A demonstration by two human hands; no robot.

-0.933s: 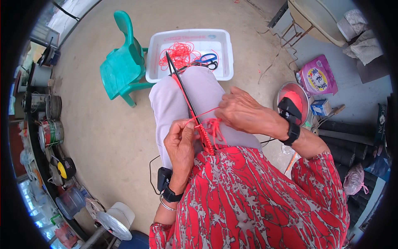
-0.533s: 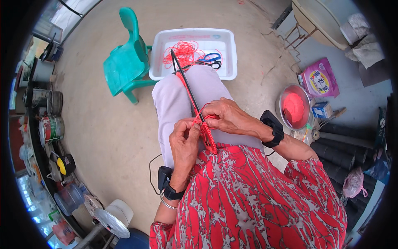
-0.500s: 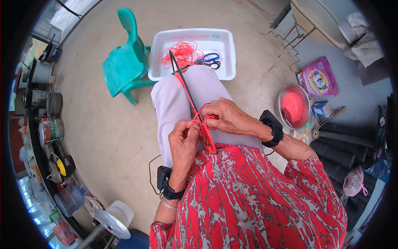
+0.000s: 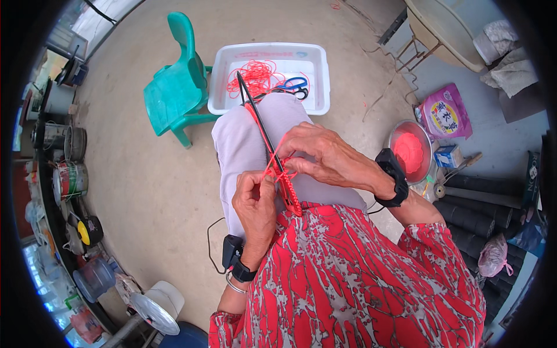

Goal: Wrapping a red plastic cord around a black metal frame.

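A long dark rod-like frame lies along my lap, with red cord running beside it. Close to my shirt, a knotted red band covers its near end. My left hand pinches red cord at the band's left side, thumb against forefinger. Across the frame, my right hand bends over the same spot, its fingers closed on a strand of red cord. The exact knot between the hands is partly hidden by fingers. Beyond my knees, a tangle of red cord and blue-handled scissors lie in a white tub.
A green plastic chair stands left of the tub. To the right are a metal basin with something red inside, a purple bag and dark rolls. Pots and buckets line the left wall.
My right hand has risen slightly and shifted away from the band, its fingers lifting and opening a little around the cord. My left hand has moved slightly left and stays pinched.
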